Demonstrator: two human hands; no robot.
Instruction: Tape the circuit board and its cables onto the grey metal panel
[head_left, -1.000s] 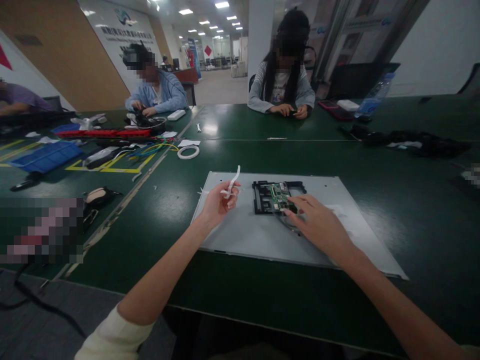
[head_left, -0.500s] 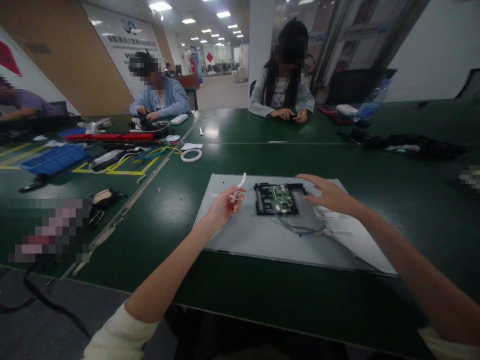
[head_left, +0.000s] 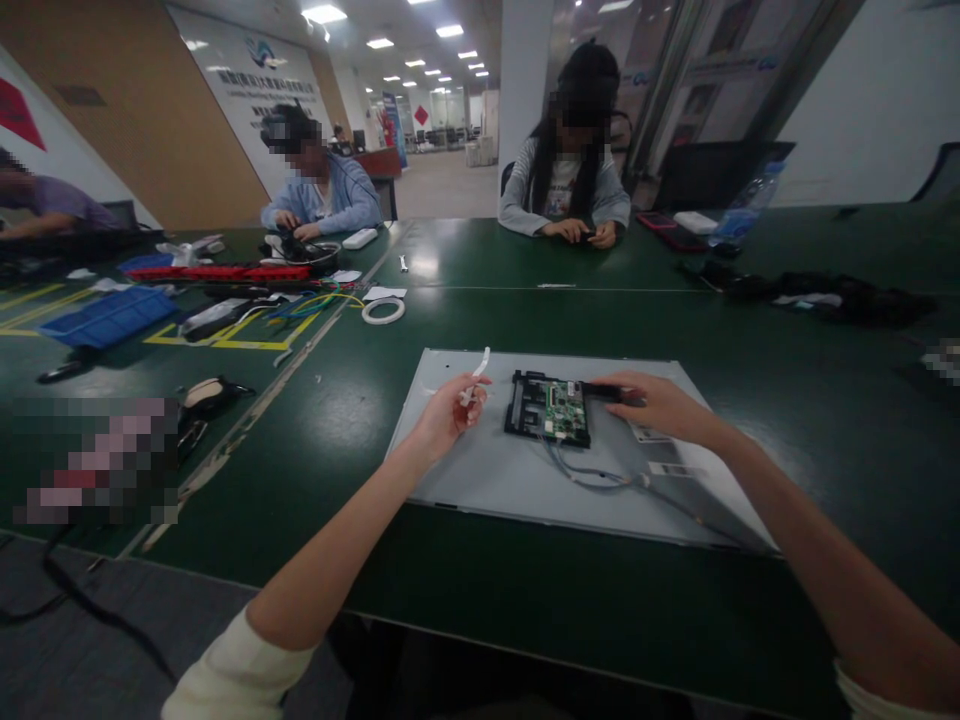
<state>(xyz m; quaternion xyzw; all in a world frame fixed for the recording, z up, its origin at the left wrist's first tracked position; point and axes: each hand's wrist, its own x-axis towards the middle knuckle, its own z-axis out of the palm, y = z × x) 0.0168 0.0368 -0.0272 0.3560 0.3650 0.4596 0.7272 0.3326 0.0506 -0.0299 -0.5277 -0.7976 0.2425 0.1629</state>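
Note:
A grey flat panel (head_left: 465,470) lies on the green table before me. On it rests a black plastic bracket (head_left: 521,408) carrying a green circuit board (head_left: 568,410), slightly turned. Grey cables (head_left: 592,480) run from the board across the panel to the right. My right hand (head_left: 660,408) is closed on the arm at the bracket's right end, thumb below and fingers above. Over the panel's left part, my left hand (head_left: 446,415) is closed on thin white strips (head_left: 480,365), one of which sticks up past the fingertips.
A white tape roll (head_left: 383,311) lies beyond the panel to the left. Farther left are a blue tray (head_left: 109,317), red strips (head_left: 217,272) and coloured wires (head_left: 319,303). Two people sit across the table. A water bottle (head_left: 746,210) stands at the far right.
My right hand has closed from an open spread onto the bracket's right arm. The bracket with its board has turned and shifted slightly, and its cables moved along. My left hand stays put.

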